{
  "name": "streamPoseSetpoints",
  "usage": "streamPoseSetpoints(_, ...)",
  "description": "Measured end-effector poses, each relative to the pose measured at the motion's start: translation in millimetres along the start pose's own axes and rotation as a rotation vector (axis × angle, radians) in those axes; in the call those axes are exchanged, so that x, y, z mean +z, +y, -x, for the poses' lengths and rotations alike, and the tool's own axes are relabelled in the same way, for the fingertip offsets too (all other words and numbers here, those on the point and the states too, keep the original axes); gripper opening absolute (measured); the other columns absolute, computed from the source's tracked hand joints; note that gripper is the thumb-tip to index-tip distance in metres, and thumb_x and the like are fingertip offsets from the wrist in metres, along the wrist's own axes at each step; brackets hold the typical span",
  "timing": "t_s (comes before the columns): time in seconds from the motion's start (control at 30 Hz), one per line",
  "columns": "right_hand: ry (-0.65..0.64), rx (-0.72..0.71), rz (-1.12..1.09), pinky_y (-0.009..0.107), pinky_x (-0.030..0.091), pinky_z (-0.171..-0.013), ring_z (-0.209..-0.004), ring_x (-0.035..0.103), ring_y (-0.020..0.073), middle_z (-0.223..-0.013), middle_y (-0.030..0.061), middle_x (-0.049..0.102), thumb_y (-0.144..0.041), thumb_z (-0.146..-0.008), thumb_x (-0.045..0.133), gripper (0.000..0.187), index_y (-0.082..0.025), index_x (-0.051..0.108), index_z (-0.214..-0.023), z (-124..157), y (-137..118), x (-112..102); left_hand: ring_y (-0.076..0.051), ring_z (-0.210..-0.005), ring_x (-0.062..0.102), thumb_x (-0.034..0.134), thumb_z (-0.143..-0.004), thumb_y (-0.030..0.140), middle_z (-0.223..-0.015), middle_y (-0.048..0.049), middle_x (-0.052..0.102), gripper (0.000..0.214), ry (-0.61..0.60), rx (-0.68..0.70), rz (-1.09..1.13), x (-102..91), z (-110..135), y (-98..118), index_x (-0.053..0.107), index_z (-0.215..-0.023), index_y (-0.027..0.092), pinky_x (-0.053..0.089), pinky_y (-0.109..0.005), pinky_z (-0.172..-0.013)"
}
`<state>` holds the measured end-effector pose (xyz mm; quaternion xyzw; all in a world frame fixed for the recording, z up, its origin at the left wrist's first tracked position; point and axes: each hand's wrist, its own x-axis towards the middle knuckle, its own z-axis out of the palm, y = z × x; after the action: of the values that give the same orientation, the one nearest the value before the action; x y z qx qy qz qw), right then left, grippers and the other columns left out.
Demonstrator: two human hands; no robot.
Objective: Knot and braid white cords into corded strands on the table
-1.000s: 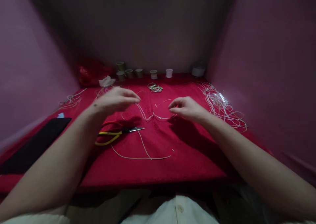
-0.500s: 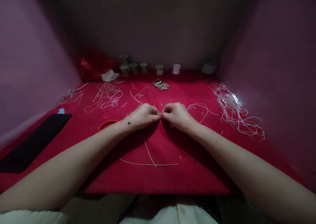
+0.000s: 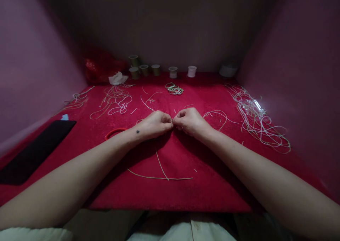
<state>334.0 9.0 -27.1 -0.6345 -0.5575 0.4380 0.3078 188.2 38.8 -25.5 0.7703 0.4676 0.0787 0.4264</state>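
Observation:
My left hand (image 3: 157, 124) and my right hand (image 3: 190, 120) meet at the middle of the red cloth, fingertips pinched and almost touching. Between them is a small bit of thin cord, mostly hidden by the fingers. Pale cord (image 3: 225, 115) loops out on the cloth beyond my right hand. More thin cord (image 3: 148, 106) lies just past my left hand. Under my left wrist shows the red handle (image 3: 115, 131) of a tool, probably scissors, its rest hidden. Two tan cord lengths (image 3: 162, 178) lie crossed nearer to me.
Several thread spools (image 3: 155, 69) line the back by a red plastic bag (image 3: 102, 67). A knotted cord bundle (image 3: 174, 89) lies before them. Tangled cords (image 3: 261, 122) spread at right, others (image 3: 119, 101) at left. A black flat case (image 3: 38, 152) lies left. Short cord scraps dot the red cloth (image 3: 170, 196).
My right hand has shifted slightly, its fingertips now closer against those of my left. The left hand stays almost still. The whole view has moved a little.

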Motion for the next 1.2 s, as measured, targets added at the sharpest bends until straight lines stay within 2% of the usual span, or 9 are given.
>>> streamPoseSetpoints(0.2, 0.029, -0.001, -0.017, 0.021, 0.027, -0.039, -0.038, 0.042, 0.0068, -0.044, -0.0005, 0.048, -0.010, -0.065, 0.052, 0.012, -0.014, 0.051, -0.054, 4, -3, 2, -0.006, -0.037, 0.036, 0.050, -0.075, 0.026, -0.045, 0.0043, 0.040, 0.016, -0.021, -0.017, 0.012, -1.4, 1, 1, 0.053, -0.064, 0.016, 0.024, -0.020, -0.036)
streamPoseSetpoints(0.33, 0.034, 0.032, -0.013, 0.022, 0.025, -0.037, -0.034, 0.038, 0.0062, -0.040, -0.0019, 0.045, -0.011, -0.065, 0.053, 0.012, -0.015, 0.051, -0.053, 5, -4, 2, -0.006, -0.035, 0.034, 0.051, -0.076, 0.025, -0.044, 0.0046, 0.040, 0.016, -0.039, -0.035, 0.044, -2.4, 1, 0, 0.053, -0.063, 0.016, 0.022, -0.020, -0.035)
streamPoseSetpoints(0.47, 0.011, 0.071, -0.080, 0.022, 0.022, -0.033, -0.029, 0.032, 0.0051, -0.038, -0.0028, 0.044, -0.011, -0.065, 0.052, 0.014, -0.015, 0.050, -0.052, 2, -2, 1, -0.006, -0.032, 0.030, 0.051, -0.078, 0.023, -0.040, 0.0057, 0.037, 0.014, -0.032, -0.075, 0.144, -3.5, 0, 2, 0.054, -0.068, 0.016, 0.019, -0.020, -0.033)
streamPoseSetpoints(0.63, -0.049, 0.069, -0.148, 0.022, 0.019, -0.030, -0.026, 0.030, 0.0055, -0.037, -0.0023, 0.043, -0.013, -0.067, 0.053, 0.019, -0.015, 0.049, -0.049, 1, 0, 1, -0.004, -0.031, 0.028, 0.053, -0.078, 0.019, -0.040, 0.0062, 0.037, 0.012, 0.038, -0.081, 0.273, -2.7, -2, 2, 0.053, -0.068, 0.015, 0.016, -0.019, -0.034)
streamPoseSetpoints(0.73, -0.054, 0.083, -0.159, 0.022, 0.019, -0.029, -0.025, 0.030, 0.0056, -0.038, -0.0012, 0.045, -0.013, -0.069, 0.052, 0.020, -0.015, 0.049, -0.049, 2, 0, 2, -0.003, -0.030, 0.027, 0.052, -0.077, 0.015, -0.039, 0.0067, 0.037, 0.010, 0.032, -0.088, 0.379, -2.7, -3, 0, 0.053, -0.067, 0.015, 0.015, -0.018, -0.033)
streamPoseSetpoints(0.83, -0.054, 0.088, -0.153, 0.022, 0.019, -0.029, -0.025, 0.030, 0.0062, -0.034, -0.0018, 0.042, -0.013, -0.072, 0.051, 0.023, -0.015, 0.049, -0.049, 2, 0, 2, -0.003, -0.029, 0.026, 0.052, -0.076, 0.016, -0.038, 0.0068, 0.037, 0.008, 0.018, -0.111, 0.465, -3.7, -4, -4, 0.054, -0.068, 0.015, 0.014, -0.019, -0.032)
streamPoseSetpoints(1.0, -0.057, 0.049, -0.184, 0.022, 0.020, -0.029, -0.025, 0.029, 0.0058, -0.033, -0.0021, 0.041, -0.017, -0.075, 0.052, 0.026, -0.016, 0.049, -0.050, 3, 2, 2, -0.003, -0.030, 0.026, 0.058, -0.073, 0.023, -0.039, 0.0064, 0.038, 0.015, 0.019, -0.110, 0.560, -4.6, -5, -9, 0.050, -0.062, 0.016, 0.013, -0.020, -0.032)
streamPoseSetpoints(1.2, -0.077, -0.003, -0.258, 0.022, 0.018, -0.029, -0.025, 0.028, 0.0056, -0.032, -0.0038, 0.038, -0.018, -0.078, 0.052, 0.026, -0.016, 0.048, -0.052, 4, 5, 1, -0.002, -0.030, 0.025, 0.059, -0.072, 0.019, -0.039, 0.0069, 0.034, 0.023, 0.023, -0.130, 0.654, -4.2, -4, -4, 0.043, -0.055, 0.017, 0.012, -0.021, -0.033)
